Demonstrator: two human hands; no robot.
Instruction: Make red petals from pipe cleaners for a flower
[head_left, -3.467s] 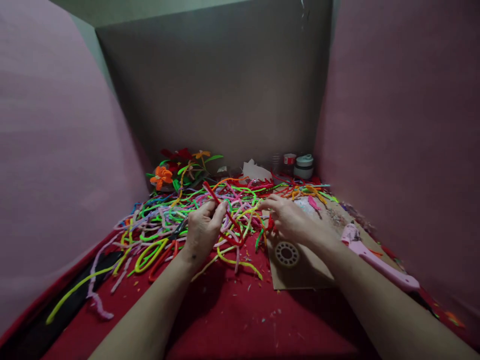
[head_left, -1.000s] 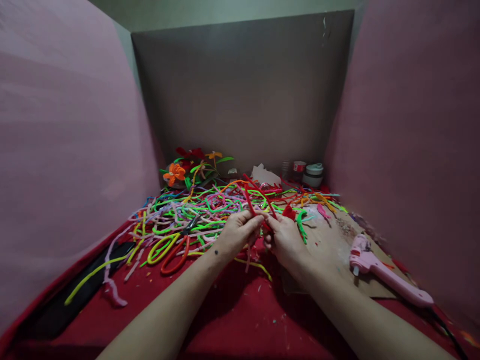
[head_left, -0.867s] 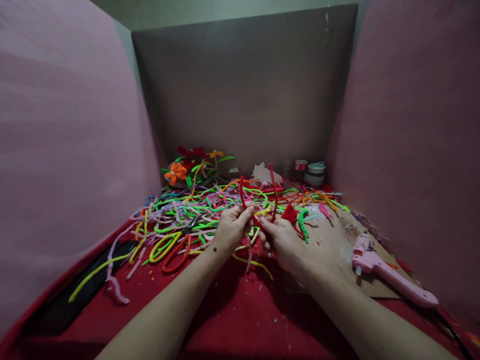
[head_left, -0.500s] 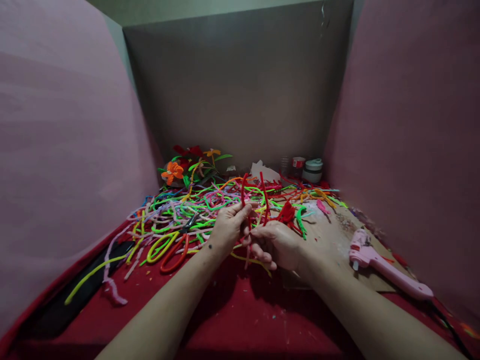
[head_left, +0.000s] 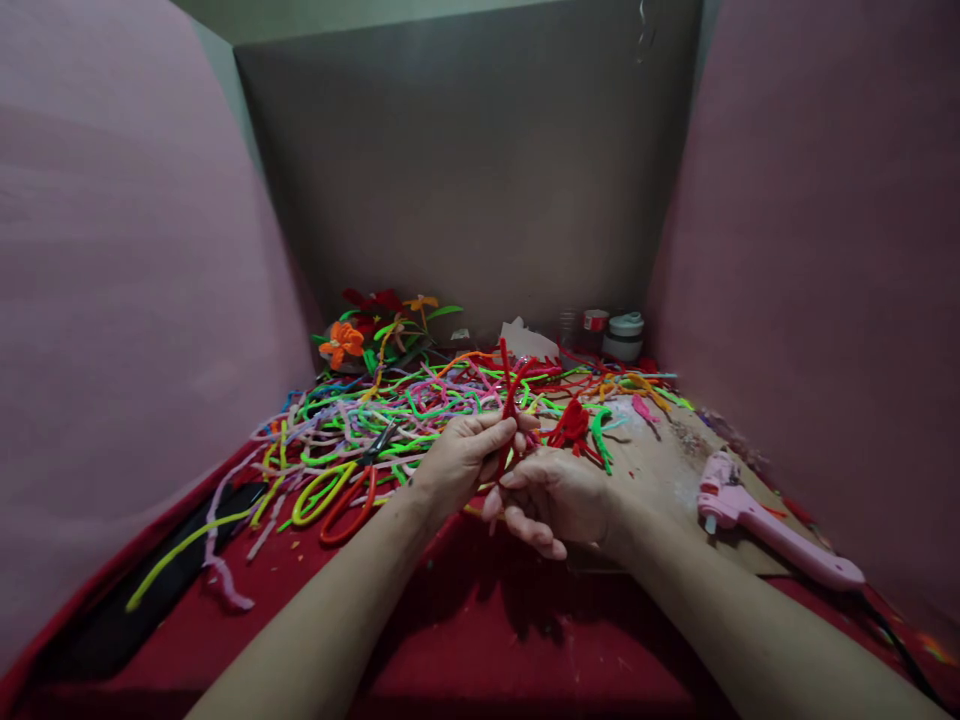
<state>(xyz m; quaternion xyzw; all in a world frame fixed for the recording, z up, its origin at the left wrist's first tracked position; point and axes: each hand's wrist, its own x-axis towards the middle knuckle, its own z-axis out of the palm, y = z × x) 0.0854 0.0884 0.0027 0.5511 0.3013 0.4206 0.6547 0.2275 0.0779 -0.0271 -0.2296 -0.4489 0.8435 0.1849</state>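
A red pipe cleaner (head_left: 505, 362), bent so that its two ends cross above my fingers, is held up over the front of the pile. My left hand (head_left: 476, 450) pinches it near the crossing. Just below, my right hand (head_left: 551, 495) grips its lower part between thumb and index finger, the other fingers loosely curled. Behind my right hand lies a red fuzzy flower piece (head_left: 571, 425), with a green pipe cleaner piece (head_left: 602, 438) beside it. To the left of my left hand rest scissors (head_left: 351, 507) with one yellow and one red handle loop.
Tangled pipe cleaners (head_left: 420, 405) cover the back of the red cloth (head_left: 450, 640). A pink glue gun (head_left: 772, 525) lies on the cardboard (head_left: 660, 500) at right. Finished fuzzy flowers (head_left: 343, 342) stand back left, a lidded jar (head_left: 624, 338) back right. A black flat object (head_left: 112, 610) lies front left.
The two upright ends of the red pipe cleaner, apart before, now cross close together above my left hand. My right hand has shifted slightly down.
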